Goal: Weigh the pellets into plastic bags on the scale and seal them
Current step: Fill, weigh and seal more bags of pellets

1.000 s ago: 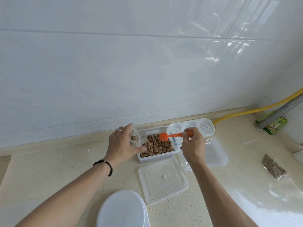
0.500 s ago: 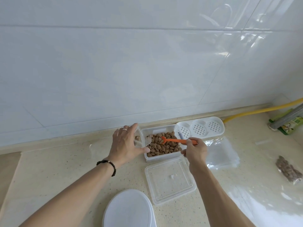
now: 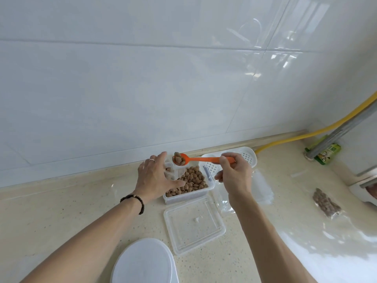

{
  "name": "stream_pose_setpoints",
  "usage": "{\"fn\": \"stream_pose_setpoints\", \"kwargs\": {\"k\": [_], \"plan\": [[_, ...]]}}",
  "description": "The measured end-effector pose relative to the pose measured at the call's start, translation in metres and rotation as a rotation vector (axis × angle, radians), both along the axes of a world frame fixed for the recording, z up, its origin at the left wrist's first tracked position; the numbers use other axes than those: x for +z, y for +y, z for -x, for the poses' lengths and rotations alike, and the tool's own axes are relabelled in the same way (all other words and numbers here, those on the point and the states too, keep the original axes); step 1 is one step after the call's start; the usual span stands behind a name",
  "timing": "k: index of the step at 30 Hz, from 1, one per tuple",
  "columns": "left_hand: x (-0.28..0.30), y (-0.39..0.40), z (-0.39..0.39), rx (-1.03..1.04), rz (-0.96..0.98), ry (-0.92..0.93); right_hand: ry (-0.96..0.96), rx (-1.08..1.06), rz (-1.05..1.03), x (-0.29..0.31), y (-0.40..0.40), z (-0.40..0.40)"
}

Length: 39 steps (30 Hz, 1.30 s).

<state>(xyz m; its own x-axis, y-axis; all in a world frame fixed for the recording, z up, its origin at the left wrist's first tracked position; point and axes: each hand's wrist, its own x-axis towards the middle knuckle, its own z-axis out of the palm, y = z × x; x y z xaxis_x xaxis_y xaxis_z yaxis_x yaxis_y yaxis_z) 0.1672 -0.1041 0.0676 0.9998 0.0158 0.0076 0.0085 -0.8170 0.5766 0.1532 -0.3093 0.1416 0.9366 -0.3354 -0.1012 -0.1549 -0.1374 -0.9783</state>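
Countertop (image 3: 61, 211) — right hand (image 3: 234, 176) holds pellet-loaded orange spoon (image 3: 204, 159) above bag (image 3: 171, 172).

Our left hand (image 3: 157, 178) covers most of the clear bag (image 3: 171, 172) it holds, so its mouth we can't make out. White round scale (image 3: 142, 262) below our hands is cut by the bottom edge; no display visible.

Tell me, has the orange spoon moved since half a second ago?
Yes. The orange spoon has lifted out of the pellet container, and its loaded bowl is above the container's far left corner, by the small bag.
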Motion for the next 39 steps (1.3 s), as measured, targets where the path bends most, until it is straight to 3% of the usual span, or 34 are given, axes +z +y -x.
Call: {"fn": "stream_pose_setpoints", "kwargs": {"k": [6, 14, 18, 21, 26, 31, 39], "plan": [[0.000, -0.005, 0.000, 0.031, 0.139, 0.028, -0.269, 0.313, 0.412, 0.010, 0.017, 0.013], [-0.005, -0.004, -0.001, 0.043, 0.165, 0.022, -0.392, 0.253, 0.443, 0.011, 0.013, 0.012], [-0.008, 0.001, 0.001, 0.057, 0.171, 0.014, -0.324, 0.073, 0.318, 0.002, 0.008, 0.005], [-0.009, 0.008, 0.003, 0.065, 0.155, -0.009, -0.207, -0.020, 0.416, -0.025, -0.002, -0.001], [-0.013, 0.024, 0.008, 0.052, 0.072, -0.084, 0.037, 0.071, 0.569, -0.062, -0.005, -0.001], [-0.014, 0.033, 0.010, 0.022, 0.006, -0.121, 0.173, 0.101, 0.380, -0.076, 0.009, -0.005], [-0.018, 0.037, 0.008, 0.014, -0.064, -0.124, 0.296, -0.132, -0.015, -0.080, 0.001, -0.008]]}}
